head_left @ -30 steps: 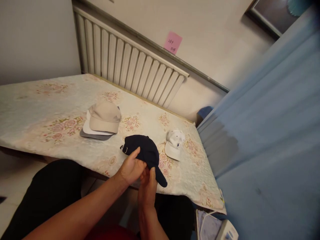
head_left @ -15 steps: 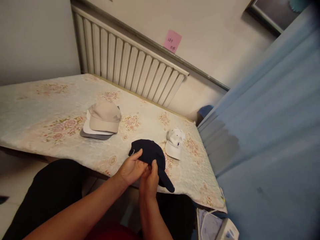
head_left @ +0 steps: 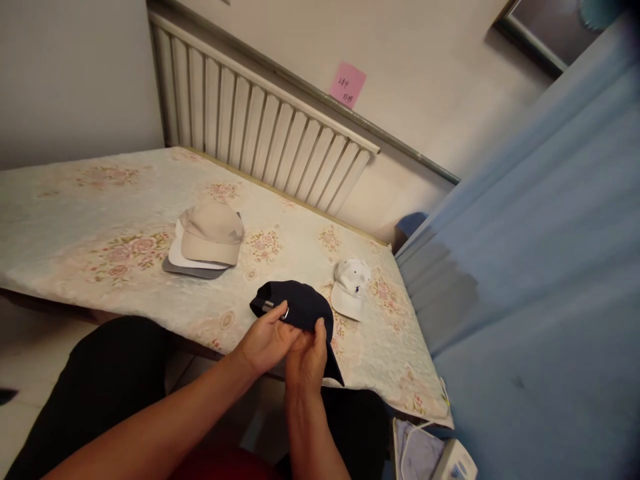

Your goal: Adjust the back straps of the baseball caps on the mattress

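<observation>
Both my hands hold a dark navy baseball cap [head_left: 305,300] just above the near edge of the bed. My left hand [head_left: 267,340] grips its lower rim near the back strap and metal buckle, thumb on the outside. Closer to the brim, my right hand [head_left: 309,353] pinches the rim with its thumb up; the other fingers are partly hidden under the cap. The brim points down toward me on the right. A white cap [head_left: 350,287] with a small dark logo lies on the bed beyond it. To the left sits a stack of caps, a beige cap [head_left: 213,230] on top.
The floral bedspread [head_left: 280,220] covers the bed. A radiator [head_left: 260,127] and a wall with a pink note [head_left: 348,85] stand behind. A blue curtain [head_left: 520,267] hangs at the right, and a white device [head_left: 455,460] sits low by the bed's corner.
The navy cap has turned in my hands, so its back strap and buckle show more and its brim shows less. My right hand has shifted slightly right.
</observation>
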`<action>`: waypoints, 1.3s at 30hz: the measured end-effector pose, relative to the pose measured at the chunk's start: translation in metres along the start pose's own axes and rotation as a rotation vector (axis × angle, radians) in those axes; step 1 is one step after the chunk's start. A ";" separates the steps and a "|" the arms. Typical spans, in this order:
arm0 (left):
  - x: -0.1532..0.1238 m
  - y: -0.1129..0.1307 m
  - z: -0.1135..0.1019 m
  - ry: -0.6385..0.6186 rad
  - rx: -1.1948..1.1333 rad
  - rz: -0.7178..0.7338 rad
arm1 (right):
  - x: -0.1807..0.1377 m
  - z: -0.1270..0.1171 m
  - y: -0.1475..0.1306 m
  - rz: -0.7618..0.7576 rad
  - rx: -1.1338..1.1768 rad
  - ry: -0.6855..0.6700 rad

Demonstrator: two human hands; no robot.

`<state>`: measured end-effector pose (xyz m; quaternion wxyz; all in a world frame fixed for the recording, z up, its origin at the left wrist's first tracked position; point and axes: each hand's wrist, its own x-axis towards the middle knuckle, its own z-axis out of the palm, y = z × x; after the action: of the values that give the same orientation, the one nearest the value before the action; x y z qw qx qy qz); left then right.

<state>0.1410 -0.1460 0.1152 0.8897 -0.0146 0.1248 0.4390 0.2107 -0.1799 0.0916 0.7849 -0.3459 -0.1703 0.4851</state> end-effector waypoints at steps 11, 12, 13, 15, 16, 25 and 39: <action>-0.002 0.007 0.001 -0.023 0.022 0.081 | 0.002 -0.006 -0.001 0.008 0.036 -0.045; -0.002 0.007 0.001 -0.026 0.017 0.090 | 0.002 -0.006 -0.001 0.002 0.034 -0.036; -0.002 0.007 0.001 -0.029 0.012 0.099 | 0.003 -0.007 -0.002 -0.001 0.034 -0.023; -0.001 0.008 0.002 -0.035 0.006 0.114 | 0.004 -0.008 -0.003 -0.003 0.031 0.007; -0.001 0.009 0.002 -0.036 0.009 0.117 | 0.004 -0.008 -0.003 -0.002 0.027 0.019; -0.001 0.004 -0.002 -0.061 0.039 0.095 | 0.004 -0.009 -0.009 0.015 0.067 0.005; -0.002 0.003 -0.003 -0.066 0.090 0.111 | -0.001 -0.007 -0.010 0.086 0.089 -0.084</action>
<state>0.1370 -0.1462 0.1127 0.8673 0.0466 0.1154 0.4820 0.2210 -0.1861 0.0943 0.7701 -0.2971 -0.1661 0.5395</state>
